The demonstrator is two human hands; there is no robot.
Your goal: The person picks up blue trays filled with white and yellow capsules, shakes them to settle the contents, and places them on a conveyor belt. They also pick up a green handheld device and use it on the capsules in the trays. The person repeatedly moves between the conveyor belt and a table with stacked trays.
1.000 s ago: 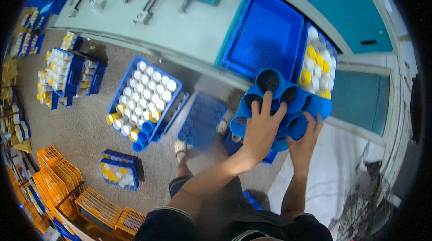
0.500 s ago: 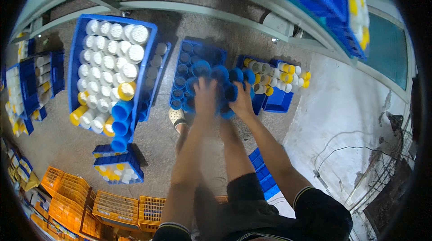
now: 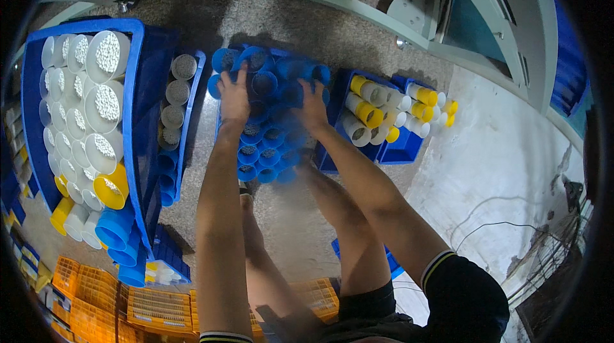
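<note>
The person's left hand (image 3: 234, 96) and right hand (image 3: 311, 107) press down on a cluster of blue tubes (image 3: 268, 112) that sits on the grey floor (image 3: 300, 215) directly beneath both hands. The tubes stand upright, their long axes vertical and their open mouths facing the camera; several show a pale speckled filling inside. The left grip lies spread flat over the tube tops at the cluster's left edge, fingers apart. The right grip curls over the tops at the right edge, but motion blur there makes it hard to tell whether it clamps a tube or only rests on it. Whatever holds the cluster underneath is hidden by the tubes and hands.

Just right of the right hand, a blue tray (image 3: 400, 144) holds yellow and white tubes (image 3: 377, 112) lying on their sides, pointing toward the lower left. Left of the left hand a narrow blue crate (image 3: 185, 106) carries grey-topped tubes, and beyond it a large blue crate (image 3: 141, 119) is packed with white tubes, its far side cut off by the dark rim. Orange crates (image 3: 102, 292) lie low at left, partly cut off.
</note>
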